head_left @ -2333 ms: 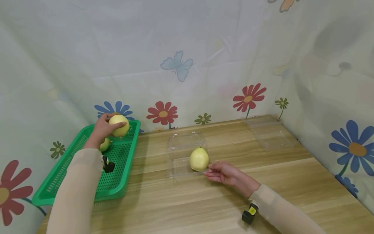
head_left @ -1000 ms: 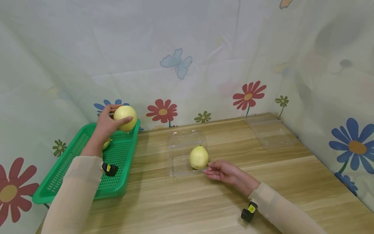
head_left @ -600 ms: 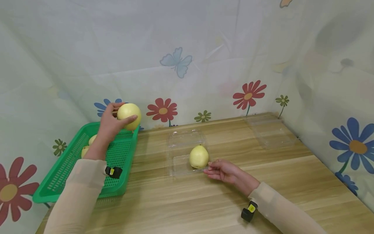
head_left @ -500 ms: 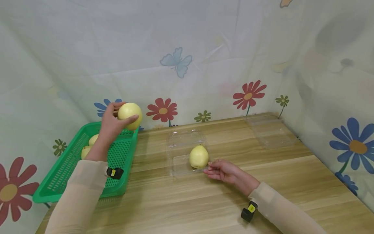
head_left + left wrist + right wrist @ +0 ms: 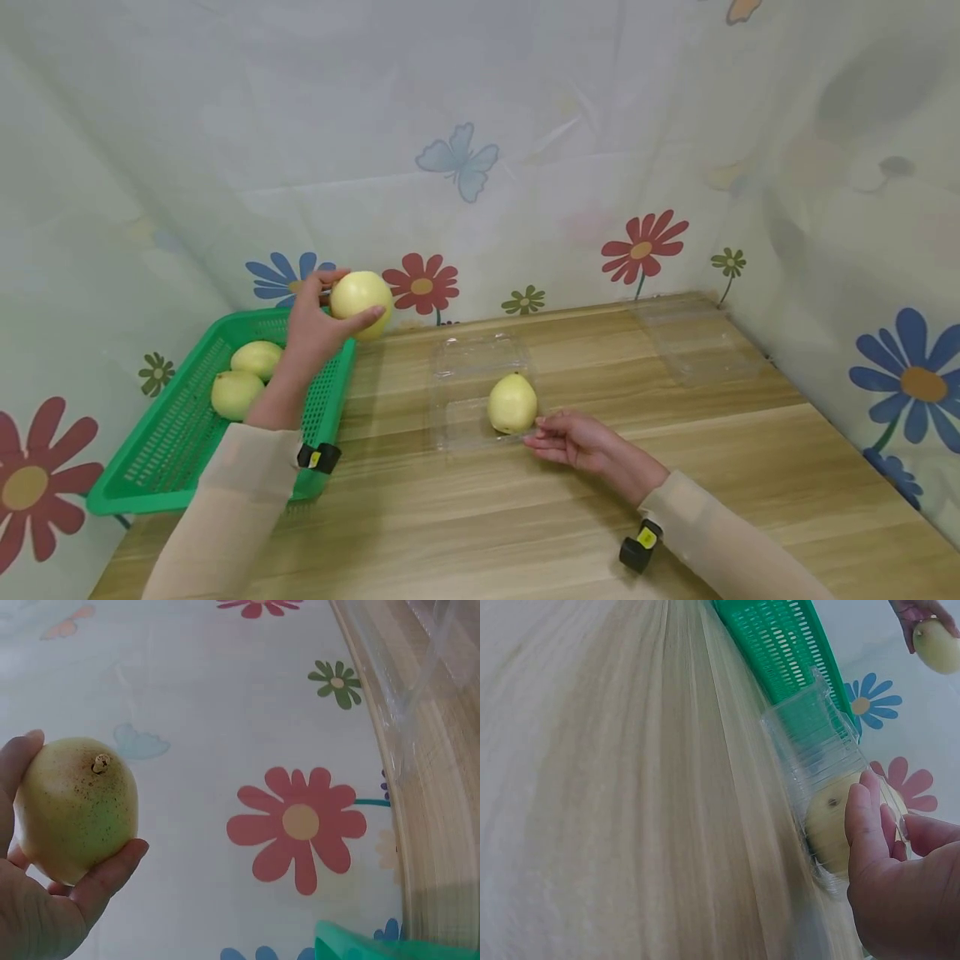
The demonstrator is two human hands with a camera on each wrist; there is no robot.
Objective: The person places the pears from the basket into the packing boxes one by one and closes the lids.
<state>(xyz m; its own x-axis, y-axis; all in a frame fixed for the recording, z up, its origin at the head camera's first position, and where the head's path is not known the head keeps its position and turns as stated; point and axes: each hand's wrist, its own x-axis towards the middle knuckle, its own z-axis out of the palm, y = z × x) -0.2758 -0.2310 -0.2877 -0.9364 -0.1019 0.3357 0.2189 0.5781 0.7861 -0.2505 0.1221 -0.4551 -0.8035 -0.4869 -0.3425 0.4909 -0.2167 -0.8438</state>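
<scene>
My left hand (image 5: 318, 329) grips a pale yellow pear (image 5: 362, 302) in the air, just past the right rim of the green basket. In the left wrist view the stem end of that pear (image 5: 79, 810) faces the camera, with thumb and fingers curled round its sides. A clear plastic clamshell box (image 5: 465, 421) lies unfolded on the table, and one pear (image 5: 512, 404) sits in its right part. My right hand (image 5: 581, 446) pinches the near right edge of the box between thumb and fingers, as the right wrist view shows (image 5: 904, 862).
Two more pears, one behind (image 5: 257, 359) the other (image 5: 236, 394), lie in the green basket (image 5: 108, 492) at the left. A second clear plastic box (image 5: 697, 342) is at the table's back right. A flower-printed curtain (image 5: 525, 208) encloses the back and sides.
The left hand has carried its pear up from over the basket and to the right. Both pears left in the basket now show. My right hand and the box have stayed in place.
</scene>
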